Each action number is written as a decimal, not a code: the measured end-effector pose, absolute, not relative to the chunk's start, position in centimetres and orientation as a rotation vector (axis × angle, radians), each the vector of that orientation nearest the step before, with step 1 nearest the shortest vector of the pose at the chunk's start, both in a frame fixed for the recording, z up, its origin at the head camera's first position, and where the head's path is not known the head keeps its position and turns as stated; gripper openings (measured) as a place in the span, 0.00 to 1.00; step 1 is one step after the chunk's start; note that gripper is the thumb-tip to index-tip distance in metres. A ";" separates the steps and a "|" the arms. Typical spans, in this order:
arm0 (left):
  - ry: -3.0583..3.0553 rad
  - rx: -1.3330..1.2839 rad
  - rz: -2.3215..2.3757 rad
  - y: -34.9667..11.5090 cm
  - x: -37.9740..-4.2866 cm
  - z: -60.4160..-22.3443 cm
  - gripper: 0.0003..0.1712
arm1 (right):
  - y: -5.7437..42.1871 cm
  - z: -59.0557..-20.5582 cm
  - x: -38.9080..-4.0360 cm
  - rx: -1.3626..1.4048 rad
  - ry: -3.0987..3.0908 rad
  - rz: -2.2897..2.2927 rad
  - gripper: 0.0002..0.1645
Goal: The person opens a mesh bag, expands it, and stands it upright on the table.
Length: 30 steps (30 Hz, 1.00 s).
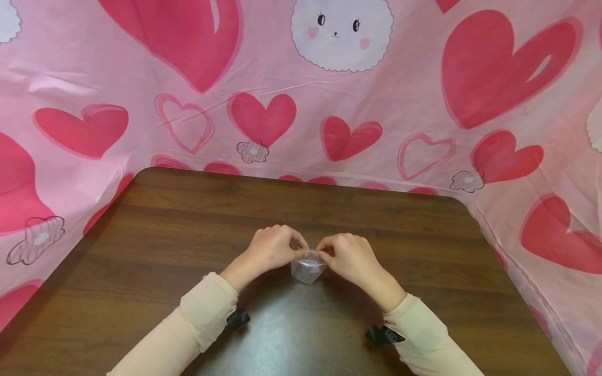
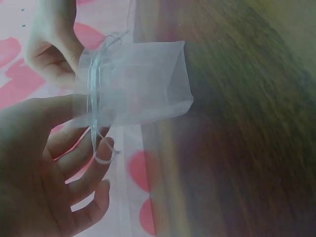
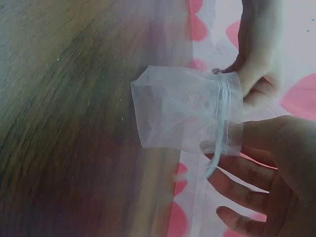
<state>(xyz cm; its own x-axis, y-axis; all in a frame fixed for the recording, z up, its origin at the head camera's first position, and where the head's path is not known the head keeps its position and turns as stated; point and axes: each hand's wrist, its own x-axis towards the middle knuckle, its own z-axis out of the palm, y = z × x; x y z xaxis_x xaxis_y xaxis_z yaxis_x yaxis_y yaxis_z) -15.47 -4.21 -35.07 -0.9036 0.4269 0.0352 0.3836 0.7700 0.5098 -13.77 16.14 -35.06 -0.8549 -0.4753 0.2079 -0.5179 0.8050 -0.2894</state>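
Observation:
A small sheer white drawstring pouch hangs between both hands over the table, its mouth at the top. My left hand pinches one side of the mouth between thumb and forefinger. On the opposite side, my right hand pinches the rim the same way. A pale ribbon runs through the channel below the rim, with a loop hanging beside the left fingers. In the right wrist view the pouch spreads out see-through, and its ribbon trails near the right fingers.
A dark brown wooden table lies beneath the hands. Pink cloth printed with red hearts stands behind and along both sides of it. A black strap sits at the left wrist, another strap at the right.

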 end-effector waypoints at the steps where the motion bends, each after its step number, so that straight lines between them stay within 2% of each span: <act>1: 2.877 0.656 0.791 -4.3 -15.4 -35.1 0.03 | 16.2 -35.1 -13.7 0.785 -2.877 0.504 0.03; 25: 2.845 0.638 0.839 -5.1 -14.7 -35.9 0.02 | 17.1 -35.3 -13.6 0.680 -2.939 0.539 0.03; 30: 2.864 0.682 0.819 -4.5 -14.6 -36.0 0.09 | 16.5 -35.4 -13.8 0.636 -2.853 0.605 0.04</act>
